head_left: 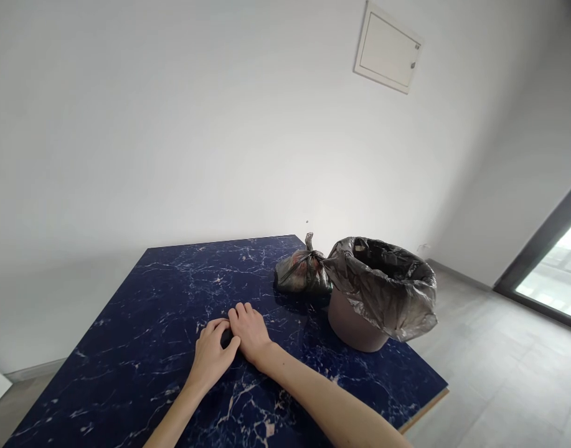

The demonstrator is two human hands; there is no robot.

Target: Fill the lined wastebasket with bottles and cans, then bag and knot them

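Both of my hands rest close together on a dark blue, marble-patterned table (173, 292). My left hand (213, 348) lies palm down, its fingers loosely curved and its thumb apart from the index finger. A dark patch shows in the gap by the thumb; I cannot make out whether it is shadow or tabletop. Beside it, my right hand (249, 330) lies palm down with loosely bent fingers, touching or nearly touching the left fingertips. I see nothing held in either hand, though both palms are hidden.
To the right stands a brownish bin (357, 323) lined with a dark plastic bag (388, 298) folded over its rim. A knotted, filled dark plastic bag (301, 274) sits left of the bin. Behind the table is a white wall (196, 124) with a panel door (388, 50).
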